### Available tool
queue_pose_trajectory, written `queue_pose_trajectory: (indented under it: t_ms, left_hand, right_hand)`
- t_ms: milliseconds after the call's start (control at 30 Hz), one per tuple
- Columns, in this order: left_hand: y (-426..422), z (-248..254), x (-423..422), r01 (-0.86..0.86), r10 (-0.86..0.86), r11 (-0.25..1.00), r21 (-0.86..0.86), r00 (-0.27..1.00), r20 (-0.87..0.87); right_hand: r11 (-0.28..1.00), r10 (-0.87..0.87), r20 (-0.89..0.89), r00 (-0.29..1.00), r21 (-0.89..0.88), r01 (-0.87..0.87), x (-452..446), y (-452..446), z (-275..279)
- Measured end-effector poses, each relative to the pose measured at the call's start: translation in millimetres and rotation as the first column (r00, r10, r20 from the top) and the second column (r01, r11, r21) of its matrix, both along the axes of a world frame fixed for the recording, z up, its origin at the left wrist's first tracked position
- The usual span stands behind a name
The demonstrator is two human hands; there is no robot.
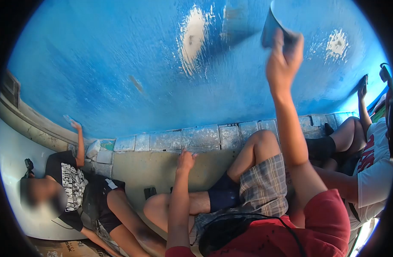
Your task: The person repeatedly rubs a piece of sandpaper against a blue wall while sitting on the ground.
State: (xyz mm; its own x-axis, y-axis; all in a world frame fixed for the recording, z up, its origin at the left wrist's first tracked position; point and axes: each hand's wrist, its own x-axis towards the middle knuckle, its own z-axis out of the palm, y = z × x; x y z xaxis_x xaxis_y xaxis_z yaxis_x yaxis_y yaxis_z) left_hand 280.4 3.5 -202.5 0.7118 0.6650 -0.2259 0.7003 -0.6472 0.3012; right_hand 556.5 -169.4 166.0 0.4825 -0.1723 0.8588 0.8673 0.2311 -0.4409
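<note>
My right hand (285,62) is raised in front of the blue wall (132,47), closed on a bent, dark grey sheet of sandpaper (271,28). Its upper part curls away from my fingers, and motion smears it slightly. Two pale, rough patches show in the blue paint: a larger patch (193,36) left of the sandpaper and a smaller patch (336,44) to its right. Lower down, my left hand (186,159) hovers above my bent leg near the foot of the wall. Its fingers are loosely apart, with nothing visible in them.
A row of grey tiles (199,137) runs along the wall's base, above a tan floor (134,171). On the left, a person in a black shirt (61,171) touches the wall. At right, another person's hand (362,88) holds something dark against it. Cardboard (68,248) lies bottom left.
</note>
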Motion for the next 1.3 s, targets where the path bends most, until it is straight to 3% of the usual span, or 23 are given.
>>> queue_pose_trajectory:
  t_ms: [67, 100, 133, 233, 267, 300, 367, 433, 467, 533, 567, 633, 700, 833, 867, 900, 967, 1033, 1100, 1133, 1200, 1267, 1300]
  left_hand:
    - [2, -3, 2, 0.019, -0.019, 0.999, 0.031, 1.000, -0.022]
    - [5, -5, 1, 0.028, -0.028, 1.000, 0.005, 0.999, -0.017]
    - [8, -8, 1, 0.038, -0.038, 0.999, -0.022, 0.999, -0.009]
    - [10, -14, -2, 0.060, -0.059, 0.996, -0.071, 0.998, 0.013]
    - [13, -11, -2, 0.061, -0.059, 0.994, -0.086, 0.998, 0.027]
    - [16, -8, -1, 0.053, -0.050, 0.994, -0.095, 0.998, 0.032]
    - [6, 1, -4, 0.033, -0.029, 0.989, -0.143, 0.999, 0.025]
    - [14, -14, -4, 0.050, -0.054, 0.989, -0.136, 0.998, -0.029]
    - [18, -16, 0, 0.060, -0.066, 0.990, -0.132, 0.997, -0.046]
    - [25, -20, 1, 0.058, -0.066, 0.990, -0.125, 0.996, -0.061]
    - [23, -23, 3, 0.057, -0.066, 0.990, -0.132, 0.996, -0.065]
    - [24, -24, 6, 0.065, -0.074, 0.985, -0.160, 0.996, -0.055]
    - [19, -20, -4, 0.055, -0.062, 0.984, -0.168, 0.997, -0.042]
    - [18, 5, -9, 0.023, -0.020, 0.985, -0.172, 1.000, 0.018]
    - [13, 0, -6, 0.011, -0.005, 0.981, -0.196, 0.999, 0.033]
    - [8, -4, -4, 0.032, -0.028, 0.979, -0.199, 0.999, 0.024]
    - [16, -16, -5, 0.059, -0.060, 0.981, -0.183, 0.998, -0.001]
    - [9, 1, -5, 0.002, -0.005, 0.990, -0.144, 1.000, -0.023]
    - [14, 5, -2, 0.002, -0.008, 0.989, -0.146, 0.999, -0.041]
    - [17, 1, -2, 0.021, -0.028, 0.984, -0.178, 0.999, -0.039]
    - [13, -11, 3, 0.033, -0.045, 0.975, -0.219, 0.998, -0.049]
    - [19, -14, 2, 0.022, -0.041, 0.977, -0.212, 0.995, -0.089]
    - [19, -20, 2, 0.019, -0.027, 0.979, -0.205, 0.999, -0.039]
  right_hand:
    - [0.926, -0.208, 0.160, 0.965, -0.284, 0.247, -9, 48, 13]
    - [0.720, -0.161, 0.325, 0.932, -0.607, 0.336, -15, 72, 9]
    - [0.821, -0.012, 0.763, 0.646, -0.362, 0.442, 2, 104, -13]
    - [0.860, 0.106, 0.816, 0.569, -0.362, 0.359, 6, 107, -6]
    - [0.859, -0.101, 0.756, 0.646, -0.261, 0.441, 10, 101, 9]
    - [0.842, -0.256, 0.415, 0.873, -0.348, 0.413, 10, 96, 18]
    - [0.730, -0.409, 0.539, 0.736, -0.290, 0.618, 11, 111, 2]
    - [0.812, 0.341, 0.738, 0.582, -0.544, 0.213, 7, 117, -36]
    - [0.796, 0.307, 0.893, 0.330, -0.431, 0.424, 7, 116, -29]
    - [0.527, -0.033, 0.480, 0.876, -0.736, 0.424, 0, 94, 18]
    - [0.400, -0.286, 0.198, 0.938, -0.864, 0.304, -7, 84, 37]
    - [0.492, 0.146, 0.403, 0.903, -0.822, 0.287, 9, 99, -18]
    - [0.587, 0.513, 0.550, 0.660, -0.785, 0.198, 24, 112, -72]
    - [0.822, -0.071, 0.890, 0.450, -0.204, 0.532, 42, 105, -12]
    - [0.458, -0.293, 0.309, 0.905, -0.786, 0.416, 2, 85, 2]
    - [0.521, -0.089, 0.567, 0.819, -0.674, 0.523, 10, 88, -9]
    - [0.728, 0.226, 0.909, 0.351, -0.397, 0.559, 38, 109, -63]
    - [0.742, 0.362, 0.795, 0.487, -0.562, 0.366, 44, 116, -69]
    - [0.803, 0.110, 0.869, 0.483, -0.364, 0.472, 42, 98, -16]
    - [0.736, -0.171, 0.562, 0.809, -0.473, 0.484, 22, 86, 11]
    - [0.345, 0.016, 0.848, 0.530, -0.502, 0.793, -4, 82, -6]
    - [0.290, 0.617, 0.280, 0.736, -0.950, 0.118, 27, 86, -68]
    - [0.491, 0.522, 0.550, 0.651, -0.819, 0.298, 40, 88, -63]
